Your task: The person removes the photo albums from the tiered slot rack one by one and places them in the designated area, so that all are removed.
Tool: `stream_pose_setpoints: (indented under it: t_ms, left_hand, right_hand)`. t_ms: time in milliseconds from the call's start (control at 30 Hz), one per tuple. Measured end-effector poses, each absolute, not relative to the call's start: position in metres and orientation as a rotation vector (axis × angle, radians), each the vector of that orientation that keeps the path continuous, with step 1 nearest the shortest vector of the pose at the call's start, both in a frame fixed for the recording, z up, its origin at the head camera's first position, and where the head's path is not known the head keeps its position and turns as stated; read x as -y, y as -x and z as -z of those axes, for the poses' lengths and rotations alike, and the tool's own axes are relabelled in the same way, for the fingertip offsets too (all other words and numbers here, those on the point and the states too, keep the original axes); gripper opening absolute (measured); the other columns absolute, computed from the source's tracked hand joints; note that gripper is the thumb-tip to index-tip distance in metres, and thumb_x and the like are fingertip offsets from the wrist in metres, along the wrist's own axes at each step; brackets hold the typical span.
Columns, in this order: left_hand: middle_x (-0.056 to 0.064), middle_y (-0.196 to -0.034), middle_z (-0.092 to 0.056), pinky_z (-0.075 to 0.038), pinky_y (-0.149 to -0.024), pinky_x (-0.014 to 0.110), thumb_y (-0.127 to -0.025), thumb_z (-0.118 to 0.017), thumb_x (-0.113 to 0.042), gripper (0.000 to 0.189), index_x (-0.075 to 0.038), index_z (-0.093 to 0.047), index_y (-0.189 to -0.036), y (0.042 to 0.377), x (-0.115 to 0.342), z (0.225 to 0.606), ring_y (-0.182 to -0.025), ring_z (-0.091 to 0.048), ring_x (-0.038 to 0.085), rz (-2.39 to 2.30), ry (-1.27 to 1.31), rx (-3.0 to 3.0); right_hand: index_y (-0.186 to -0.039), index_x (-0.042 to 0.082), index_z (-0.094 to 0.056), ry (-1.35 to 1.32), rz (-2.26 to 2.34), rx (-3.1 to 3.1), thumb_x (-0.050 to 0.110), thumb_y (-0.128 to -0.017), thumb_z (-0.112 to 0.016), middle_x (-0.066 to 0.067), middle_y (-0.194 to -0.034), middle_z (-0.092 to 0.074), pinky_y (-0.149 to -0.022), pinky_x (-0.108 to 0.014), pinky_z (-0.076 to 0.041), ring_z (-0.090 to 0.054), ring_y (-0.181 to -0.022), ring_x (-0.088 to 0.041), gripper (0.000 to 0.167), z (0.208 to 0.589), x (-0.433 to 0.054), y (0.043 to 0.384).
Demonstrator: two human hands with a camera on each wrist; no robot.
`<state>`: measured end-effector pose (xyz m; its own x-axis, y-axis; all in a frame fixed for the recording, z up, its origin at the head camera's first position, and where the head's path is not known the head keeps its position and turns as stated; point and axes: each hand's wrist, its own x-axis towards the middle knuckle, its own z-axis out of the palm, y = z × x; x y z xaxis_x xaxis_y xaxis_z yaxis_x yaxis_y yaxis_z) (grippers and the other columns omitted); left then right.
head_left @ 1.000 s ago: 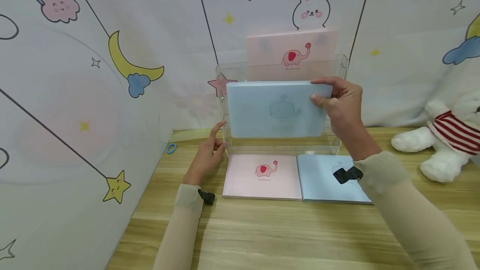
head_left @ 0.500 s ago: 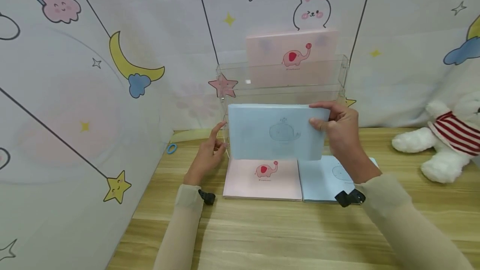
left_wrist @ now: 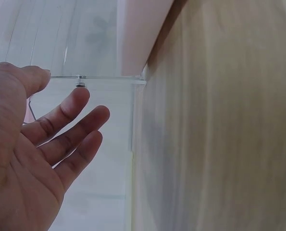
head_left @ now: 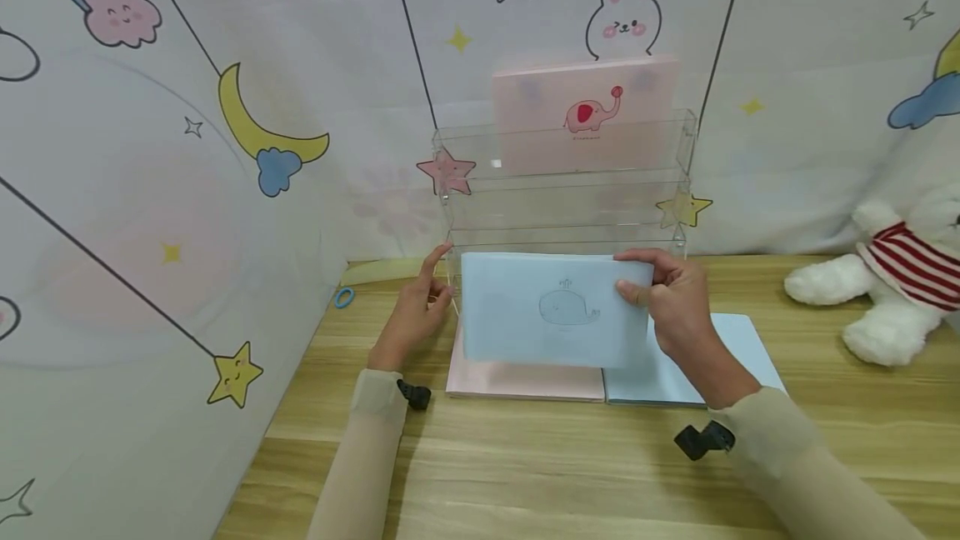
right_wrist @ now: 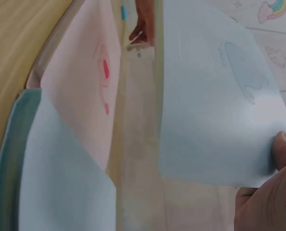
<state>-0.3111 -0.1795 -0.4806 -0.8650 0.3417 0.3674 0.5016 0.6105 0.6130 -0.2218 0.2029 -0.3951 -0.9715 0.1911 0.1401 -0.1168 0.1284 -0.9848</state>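
Note:
My right hand (head_left: pixel 681 298) pinches the right end of a pale blue booklet (head_left: pixel 502 307) with a whale drawing, thumb in front and fingers behind. The booklet is tilted up in front of a clear acrylic rack (head_left: pixel 487 211). In the right wrist view, the held booklet (right_wrist: pixel 205 110) stands apart from the booklets on the table. My left hand (head_left: pixel 414 315) has its fingertips at the rack's left side. The left wrist view shows this hand (left_wrist: pixel 42 139) with loosely bent fingers beside a metal screw (left_wrist: pixel 80 81) on the side panel.
A pink booklet (head_left: pixel 525 382) and another blue booklet (head_left: pixel 738 348) lie side by side before the rack. A pink elephant booklet (head_left: pixel 525 115) stands in its top tier. A white plush toy (head_left: pixel 877 307) sits right; a blue ring (head_left: pixel 344 297) lies left.
My right hand has lowered the blue booklet from in front of the rack's middle to its lower part, over the flat booklets. The left hand stays at the rack's side.

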Motion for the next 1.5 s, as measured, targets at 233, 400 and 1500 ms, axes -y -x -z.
stream_pose_setpoints:
  t_ms: [233, 400, 1500]
  left_hand:
    - [0.005, -0.082, -0.066, -0.062, -0.089, 0.046, -0.11, -0.059, -0.013, 0.078, -0.043, -0.019, -0.17, 0.312, 0.18, 0.48, -0.078, -0.066, 0.018, 1.109, 0.69, 2.633]
    - [0.005, -0.083, -0.067, -0.063, -0.091, 0.047, -0.11, -0.059, -0.015, 0.077, -0.043, -0.02, -0.17, 0.312, 0.179, 0.48, -0.081, -0.069, 0.018, 1.107, 0.682, 2.639]
    - [0.007, -0.088, -0.071, -0.062, -0.09, 0.048, -0.111, -0.058, -0.016, 0.078, -0.045, -0.017, -0.17, 0.31, 0.18, 0.48, -0.086, -0.072, 0.021, 1.114, 0.679, 2.657]
  right_hand:
    - [-0.115, 0.016, -0.085, 0.156, -2.052, 2.178, -0.007, -0.089, -0.081, 0.015, -0.091, -0.07, -0.08, -0.02, -0.055, -0.069, -0.091, -0.005, 0.035, 0.414, -0.201, 0.212]
    - [-0.11, 0.025, -0.086, 0.194, -2.151, 2.185, -0.007, -0.09, -0.081, 0.015, -0.091, -0.07, -0.081, -0.023, -0.055, -0.07, -0.091, -0.006, 0.037, 0.427, -0.195, 0.205]
    - [-0.121, -0.001, -0.077, 0.293, -2.431, 2.3, -0.013, -0.09, -0.073, -0.005, -0.101, -0.081, -0.078, -0.031, -0.064, -0.076, -0.086, -0.014, 0.033, 0.472, -0.166, 0.145]
